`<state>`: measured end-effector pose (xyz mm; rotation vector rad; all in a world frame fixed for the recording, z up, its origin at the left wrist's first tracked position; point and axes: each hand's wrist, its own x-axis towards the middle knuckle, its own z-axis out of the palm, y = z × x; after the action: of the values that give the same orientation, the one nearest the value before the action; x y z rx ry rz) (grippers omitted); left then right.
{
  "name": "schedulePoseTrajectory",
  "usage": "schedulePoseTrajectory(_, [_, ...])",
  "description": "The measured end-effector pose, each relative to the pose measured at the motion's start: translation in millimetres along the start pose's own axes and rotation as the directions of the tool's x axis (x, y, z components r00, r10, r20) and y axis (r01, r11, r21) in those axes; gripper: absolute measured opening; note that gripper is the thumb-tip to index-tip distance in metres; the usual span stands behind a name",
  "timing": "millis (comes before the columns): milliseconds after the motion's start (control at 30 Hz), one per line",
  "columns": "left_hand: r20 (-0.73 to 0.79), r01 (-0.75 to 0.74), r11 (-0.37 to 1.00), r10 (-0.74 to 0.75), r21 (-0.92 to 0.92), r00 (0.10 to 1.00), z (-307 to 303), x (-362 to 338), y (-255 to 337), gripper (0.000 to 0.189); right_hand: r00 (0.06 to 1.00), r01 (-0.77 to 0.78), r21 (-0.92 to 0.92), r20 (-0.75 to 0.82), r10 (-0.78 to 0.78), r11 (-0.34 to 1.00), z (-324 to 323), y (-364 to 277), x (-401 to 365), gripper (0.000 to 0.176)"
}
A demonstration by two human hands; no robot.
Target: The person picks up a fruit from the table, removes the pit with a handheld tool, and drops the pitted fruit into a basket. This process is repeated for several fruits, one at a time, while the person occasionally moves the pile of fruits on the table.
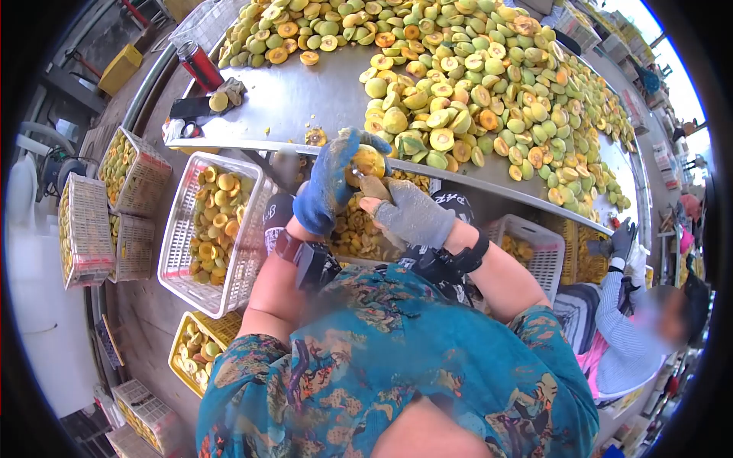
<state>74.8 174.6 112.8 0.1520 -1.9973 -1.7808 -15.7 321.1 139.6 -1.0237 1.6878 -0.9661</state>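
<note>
My left hand (332, 179), in a blue glove, is closed around a yellow peach (369, 163) above the table's near edge. My right hand (416, 214), in a grey glove, grips a pitting tool with a tan handle (373, 188). Its short metal tip meets the cut side of the fruit; how deep it goes is hidden. Below both hands a container of cut peach pieces (356, 227) sits between my legs. A large heap of halved green-yellow peaches (466, 91) covers much of the metal table (305, 99).
To the left stand a white crate (166, 244) of peach halves and a yellow crate (181, 336). A red can (200, 67) and a dark phone (191, 109) rest on the table's left end. At right, a co-worker (622, 328) sits beside a white crate (540, 263).
</note>
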Motion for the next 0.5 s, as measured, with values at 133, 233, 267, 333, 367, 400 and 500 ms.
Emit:
schedulePoseTrajectory(133, [0.205, 0.029, 0.996, -0.012, -0.083, 0.979, -15, 16, 11, 0.054, 0.997, 0.037, -0.041, 0.076, -0.034, 0.998, -9, -10, -5, 0.033])
schedulePoseTrajectory(233, [0.207, -0.004, 0.974, 0.052, -0.228, 0.977, -12, 17, 2, 0.055, 0.963, -0.099, 0.498, 0.266, -0.044, 0.862, -3, 13, 5, 0.028])
schedulePoseTrajectory(267, [0.163, 0.031, 0.910, 0.040, -0.414, 0.986, -3, 15, -1, 0.056, 0.957, -0.106, 0.726, 0.260, -0.128, 0.679, 5, 16, 5, 0.031])
schedulePoseTrajectory(333, [0.134, 0.043, 0.780, 0.053, -0.625, 0.990, 11, 13, -6, 0.053, 0.885, -0.207, 0.803, 0.397, -0.243, 0.559, 3, 25, 10, 0.036])
schedulePoseTrajectory(367, [0.108, 0.053, 0.603, 0.056, -0.796, 0.993, 18, 14, -11, 0.051, 0.784, -0.325, 0.841, 0.495, -0.374, 0.431, 1, 27, 11, 0.041])
schedulePoseTrajectory(400, [-0.049, 0.040, 0.479, -0.171, -0.877, 0.984, 29, 12, -38, 0.051, 0.791, -0.293, 0.837, 0.484, -0.375, 0.463, 1, 26, 11, 0.055])
schedulePoseTrajectory(500, [0.030, 0.067, 0.589, -0.072, -0.805, 0.997, 19, 22, 0, 0.045, 0.899, -0.105, 0.796, 0.332, -0.287, 0.596, -2, 30, 11, 0.067])
